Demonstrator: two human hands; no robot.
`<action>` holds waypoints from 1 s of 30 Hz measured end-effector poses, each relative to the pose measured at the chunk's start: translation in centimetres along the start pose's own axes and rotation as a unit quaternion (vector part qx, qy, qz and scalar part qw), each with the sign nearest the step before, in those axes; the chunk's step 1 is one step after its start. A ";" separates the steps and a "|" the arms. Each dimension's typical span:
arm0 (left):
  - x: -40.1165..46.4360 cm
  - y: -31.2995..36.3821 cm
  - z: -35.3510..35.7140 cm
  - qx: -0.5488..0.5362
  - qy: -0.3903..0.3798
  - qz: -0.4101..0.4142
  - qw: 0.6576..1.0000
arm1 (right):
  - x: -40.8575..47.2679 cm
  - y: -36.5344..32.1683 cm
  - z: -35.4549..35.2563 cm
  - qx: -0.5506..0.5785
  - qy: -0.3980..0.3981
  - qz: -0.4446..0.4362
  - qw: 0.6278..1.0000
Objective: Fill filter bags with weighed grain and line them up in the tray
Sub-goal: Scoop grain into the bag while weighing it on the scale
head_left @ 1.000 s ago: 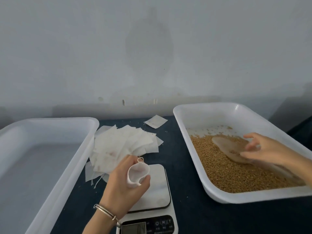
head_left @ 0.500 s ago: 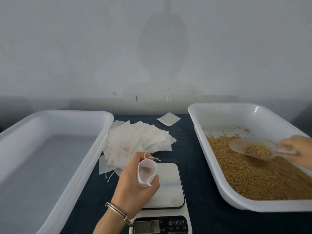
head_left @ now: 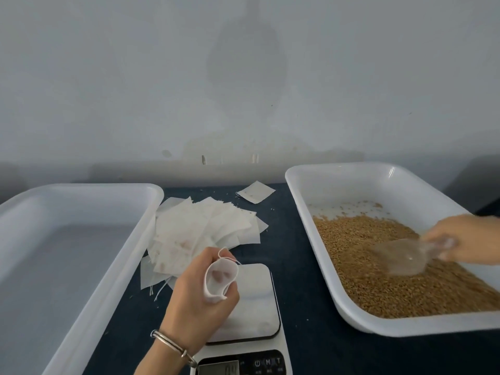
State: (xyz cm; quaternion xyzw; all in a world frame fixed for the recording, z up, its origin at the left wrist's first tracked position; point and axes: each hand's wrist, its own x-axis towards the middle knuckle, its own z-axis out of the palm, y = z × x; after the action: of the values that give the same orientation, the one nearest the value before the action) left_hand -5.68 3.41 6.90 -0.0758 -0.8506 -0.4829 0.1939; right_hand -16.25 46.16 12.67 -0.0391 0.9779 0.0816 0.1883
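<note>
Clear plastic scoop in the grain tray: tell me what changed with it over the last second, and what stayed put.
The right hand went from reaching onto the clear plastic scoop to gripping its handle, lifted it with some brown grain, and has now dipped it, blurred, back into the pile. The left hand still holds the white filter bag open above the white kitchen scale.

Bare cloth (head_left: 292, 239) between bag pile (head_left: 205, 236) and grain tray (head_left: 305, 212)
</note>
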 end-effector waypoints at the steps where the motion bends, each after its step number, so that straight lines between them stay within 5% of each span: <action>1: 0.0 0.1 0.0 -0.004 -0.003 -0.004 1.000 | -0.1 -1.7 0.3 0.053 -0.004 -0.014 0.998; 7: -0.3 0.3 -0.4 -0.011 -0.011 -0.010 1.000 | -0.5 -4.5 2.2 0.289 0.016 -0.011 0.957; 16: -0.8 0.6 -0.8 -0.008 -0.003 -0.024 1.000 | 0.3 -6.6 0.6 0.141 -0.008 0.011 0.990; 22: -1.1 0.7 -1.2 -0.001 0.001 -0.017 1.000 | 2.1 -9.5 1.6 0.207 0.032 0.011 0.978; 26: -1.1 0.6 -1.5 0.002 0.004 -0.021 1.000 | 0.9 -9.1 2.2 0.371 0.072 0.026 0.925; 30: -1.2 0.2 -1.8 0.004 0.009 -0.024 1.000 | 0.0 -6.4 1.6 0.293 0.087 0.037 0.951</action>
State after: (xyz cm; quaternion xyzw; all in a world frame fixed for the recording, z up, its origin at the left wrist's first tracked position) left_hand -4.10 2.07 7.40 -0.0501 -0.8523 -0.4847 0.1901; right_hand -15.02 40.14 10.22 0.0466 0.9722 -0.2052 0.1023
